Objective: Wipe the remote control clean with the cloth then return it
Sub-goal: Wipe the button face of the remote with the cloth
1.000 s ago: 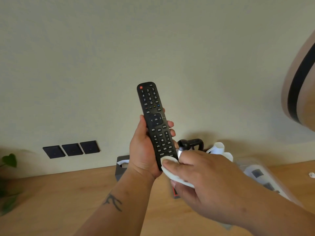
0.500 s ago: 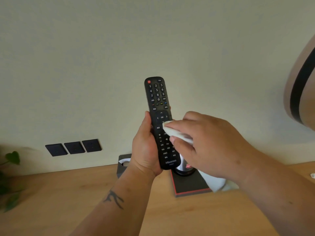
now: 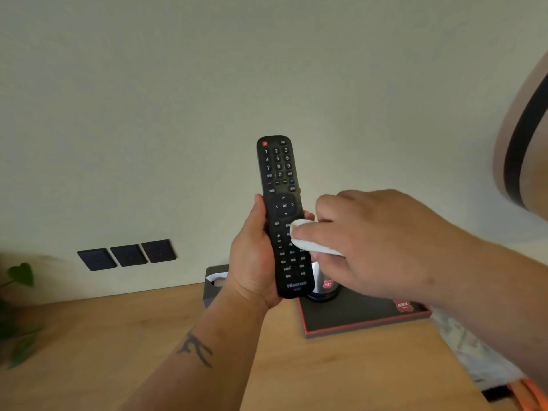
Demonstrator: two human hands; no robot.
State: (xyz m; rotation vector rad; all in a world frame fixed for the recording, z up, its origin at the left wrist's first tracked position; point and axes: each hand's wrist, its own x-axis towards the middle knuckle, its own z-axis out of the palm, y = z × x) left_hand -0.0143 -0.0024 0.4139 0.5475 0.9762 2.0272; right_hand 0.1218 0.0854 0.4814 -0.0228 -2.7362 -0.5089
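A single head-worn wide-angle camera looks forward and slightly down from the person's own viewpoint, close enough that both forearms enter from the bottom edge and the hands fill the centre. It faces a pale wall [image 3: 148, 99], which takes up the upper two thirds, with the wooden table [image 3: 118, 351] across the bottom. Lens distortion bends the table's edge. No second view.

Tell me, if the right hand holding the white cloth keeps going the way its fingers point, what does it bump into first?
Most likely the remote control: the right hand points left, and its cloth already seems to touch the remote's button face. Just past it sits the left hand gripping the remote.
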